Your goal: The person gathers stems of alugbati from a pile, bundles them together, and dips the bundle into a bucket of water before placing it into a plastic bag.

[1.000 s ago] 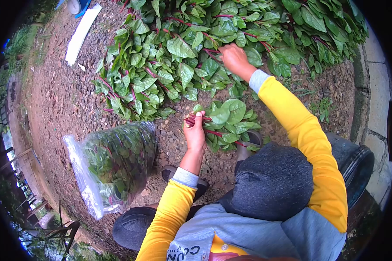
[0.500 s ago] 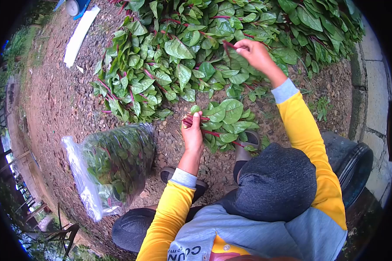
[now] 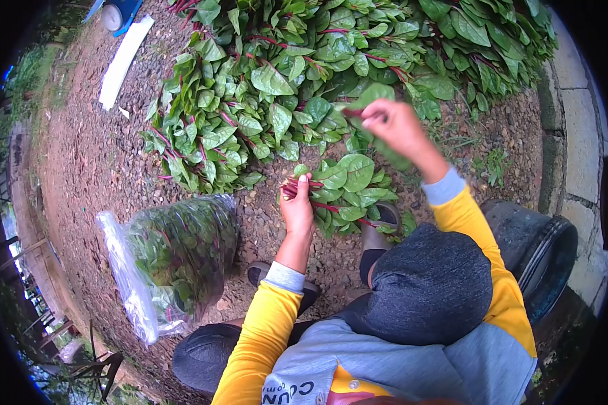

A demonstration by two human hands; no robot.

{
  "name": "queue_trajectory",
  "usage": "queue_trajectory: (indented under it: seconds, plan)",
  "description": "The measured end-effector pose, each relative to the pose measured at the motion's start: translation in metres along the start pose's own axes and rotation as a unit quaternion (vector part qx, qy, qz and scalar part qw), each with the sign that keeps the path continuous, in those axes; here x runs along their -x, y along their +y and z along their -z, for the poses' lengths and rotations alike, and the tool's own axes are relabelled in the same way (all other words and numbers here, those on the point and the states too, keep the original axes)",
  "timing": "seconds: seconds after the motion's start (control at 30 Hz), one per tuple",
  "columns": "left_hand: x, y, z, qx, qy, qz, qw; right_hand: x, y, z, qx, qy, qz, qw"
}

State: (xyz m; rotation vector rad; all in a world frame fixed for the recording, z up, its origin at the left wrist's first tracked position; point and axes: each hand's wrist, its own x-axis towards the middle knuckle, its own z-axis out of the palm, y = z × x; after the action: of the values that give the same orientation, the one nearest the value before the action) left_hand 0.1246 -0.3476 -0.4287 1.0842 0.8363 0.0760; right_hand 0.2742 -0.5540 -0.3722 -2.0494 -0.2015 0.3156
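Note:
My left hand point(image 3: 297, 209) is closed around a small bunch of leafy stems point(image 3: 355, 179), red-stalked with broad green leaves, their cut ends showing by the thumb. The leaves point right, over my shoe. Up and to the right, my right hand point(image 3: 395, 125) pinches the red stalk of another leafy stem point(image 3: 378, 94), whose leaves are smeared by motion. Beyond both hands a large pile of the same leafy stems point(image 3: 270, 81) lies on the ground. A clear plastic bag point(image 3: 182, 250) filled with similar greens lies to the left of my left hand.
A dark bucket point(image 3: 527, 253) lies on its side at the right, near a concrete block edge point(image 3: 581, 162). At the upper left are a white strip point(image 3: 125, 61) and a blue scale with a round dial point(image 3: 113, 16). The ground point(image 3: 74, 162) is gravelly soil.
My right hand has moved down and slightly right, away from the pile, carrying the pinched leafy stem. My left hand stays almost still with its bunch.

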Motion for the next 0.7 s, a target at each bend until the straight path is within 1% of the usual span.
queue_trajectory:
  seconds: [0.07, 0.13, 0.17, 0.2, 0.27, 0.37, 0.5, 0.57, 0.67, 0.7]
  plan:
    - [0.001, -0.001, -0.003, 0.008, 0.004, -0.008, 1.000, 0.013, 0.009, -0.040, -0.026, -0.044, -0.018, 0.999]
    - [0.001, -0.003, -0.003, 0.004, 0.003, -0.022, 1.000, 0.025, 0.002, -0.067, 0.032, -0.043, 0.005, 0.999]
    - [0.002, -0.003, -0.002, -0.002, 0.006, -0.023, 1.000, 0.029, -0.001, -0.074, 0.021, -0.049, 0.017, 0.998]
    - [0.002, -0.004, -0.001, -0.006, 0.008, -0.025, 1.000, 0.032, -0.001, -0.083, 0.019, -0.064, 0.011, 0.998]
    - [0.002, -0.004, -0.002, -0.013, 0.011, -0.026, 1.000, 0.039, -0.006, -0.091, -0.022, -0.076, -0.006, 0.997]
    - [0.004, -0.004, -0.004, 0.009, 0.024, -0.028, 0.999, 0.048, 0.000, -0.105, -0.052, -0.083, 0.009, 0.995]
    - [0.002, -0.005, -0.006, 0.037, 0.010, -0.037, 0.999, 0.057, 0.005, -0.115, -0.096, -0.111, -0.043, 0.988]
    - [0.001, -0.010, -0.002, 0.026, -0.006, -0.044, 0.999, 0.062, 0.007, -0.122, -0.113, -0.116, -0.013, 0.987]
    - [-0.003, -0.012, 0.009, 0.012, -0.018, 0.006, 1.000, 0.063, 0.010, -0.126, -0.118, -0.131, 0.009, 0.984]
    - [0.000, -0.016, 0.004, 0.033, 0.031, -0.043, 0.998, 0.062, 0.010, -0.126, -0.113, -0.139, 0.011, 0.984]
